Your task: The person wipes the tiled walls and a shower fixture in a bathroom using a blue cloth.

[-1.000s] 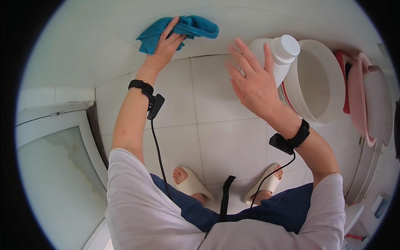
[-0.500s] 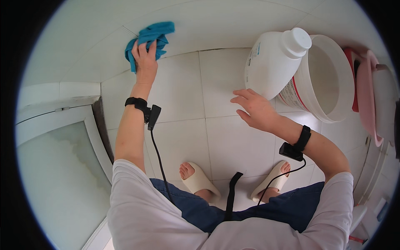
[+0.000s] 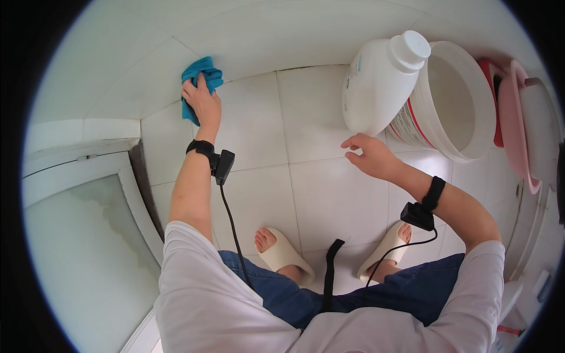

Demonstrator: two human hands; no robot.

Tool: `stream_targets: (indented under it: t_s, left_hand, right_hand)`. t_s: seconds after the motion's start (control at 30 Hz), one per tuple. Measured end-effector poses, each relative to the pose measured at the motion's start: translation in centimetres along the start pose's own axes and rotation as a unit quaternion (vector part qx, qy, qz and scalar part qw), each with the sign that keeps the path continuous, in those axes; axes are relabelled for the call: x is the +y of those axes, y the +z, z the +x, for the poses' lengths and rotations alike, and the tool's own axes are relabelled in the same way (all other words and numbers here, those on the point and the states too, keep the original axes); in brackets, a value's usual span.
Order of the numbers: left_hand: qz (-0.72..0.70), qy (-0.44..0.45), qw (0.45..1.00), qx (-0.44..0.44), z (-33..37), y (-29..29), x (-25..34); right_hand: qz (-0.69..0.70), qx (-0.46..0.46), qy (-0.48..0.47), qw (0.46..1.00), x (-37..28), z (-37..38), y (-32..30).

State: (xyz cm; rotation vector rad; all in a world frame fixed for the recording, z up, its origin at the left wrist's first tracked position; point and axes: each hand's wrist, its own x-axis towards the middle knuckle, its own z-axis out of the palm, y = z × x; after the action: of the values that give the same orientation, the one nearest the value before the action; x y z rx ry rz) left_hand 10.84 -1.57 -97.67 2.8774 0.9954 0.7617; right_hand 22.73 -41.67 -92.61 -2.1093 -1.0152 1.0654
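Grasped the teal cloth [image 3: 203,67], bunched, in the left hand [image 3: 204,106] at the foot of the wall [image 3: 118,65]. Held the right hand [image 3: 374,157] empty, half curled, just beside the white bottle [image 3: 376,88]. Looked like a wiping step; called for pressing the cloth flat and drawing it along the wall's lower edge next.

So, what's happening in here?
A person is working with two bare hands over a tiled floor. The left hand holds a crumpled teal cloth down where the wall meets the floor. The right hand is empty, fingers loosely bent, close to a large white bottle; whether it touches the bottle is hard to tell. A white bucket is beside the bottle, with a pink basin further right.
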Motion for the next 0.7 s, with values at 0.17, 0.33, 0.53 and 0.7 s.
stream_targets:
  t_s: [0.17,0.33,0.53,0.7]
  left_hand:
    - [-0.102,-0.029,0.993,0.058,-0.3,4.1,2.7]
    - [-0.092,-0.070,0.983,-0.144,-2.7,7.7,7.5]
    - [-0.013,0.049,0.958,-0.283,-5.6,9.9,12.6]
    - [-0.130,0.381,0.867,-0.293,-8.8,7.6,15.4]
  right_hand:
    - [0.177,0.016,0.177,0.968,1.2,-0.5,-0.3]
    - [0.219,0.079,0.249,0.940,1.8,-1.9,0.1]
    - [0.260,0.177,0.231,0.921,1.7,-2.4,-0.2]
    - [0.224,0.162,0.175,0.945,2.0,-1.8,-1.2]
